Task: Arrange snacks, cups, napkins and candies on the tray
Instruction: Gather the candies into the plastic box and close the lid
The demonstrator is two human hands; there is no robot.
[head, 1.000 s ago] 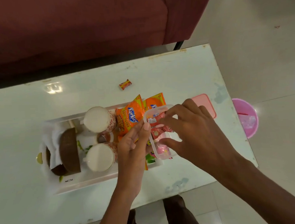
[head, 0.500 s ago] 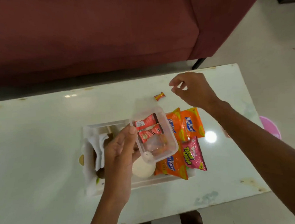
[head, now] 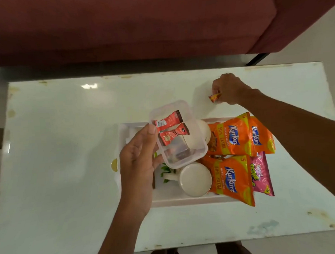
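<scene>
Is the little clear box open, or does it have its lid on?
Open. The clear box in the left hand has no lid on top, and the red sachets inside show plainly.

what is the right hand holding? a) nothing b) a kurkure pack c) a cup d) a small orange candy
d: the right hand pinches a small orange candy over the table, while the kurkure packs lie on the tray.
</scene>
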